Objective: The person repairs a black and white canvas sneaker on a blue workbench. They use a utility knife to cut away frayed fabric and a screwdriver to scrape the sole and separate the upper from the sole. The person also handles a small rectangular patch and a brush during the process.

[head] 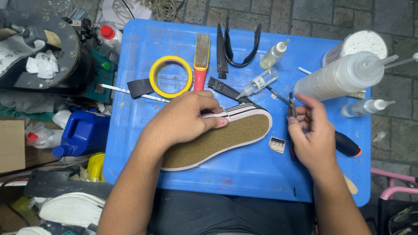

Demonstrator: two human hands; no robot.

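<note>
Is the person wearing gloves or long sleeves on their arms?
No. Both the left hand and the right hand are bare, with no gloves, rings or watch in sight. Both forearms are bare too, with no sleeves showing as far as the picture's bottom edge. The fingernails look short.

A flat shoe sole (222, 141) shows speckled tan-brown with a white rim; the plastic bench lid (244, 174) is blue, the tape ring (171, 76) yellow.

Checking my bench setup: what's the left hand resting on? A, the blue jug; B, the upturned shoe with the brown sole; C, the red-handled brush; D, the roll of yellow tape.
B: the left hand presses on the shoe, sole up on the blue tray.
</note>
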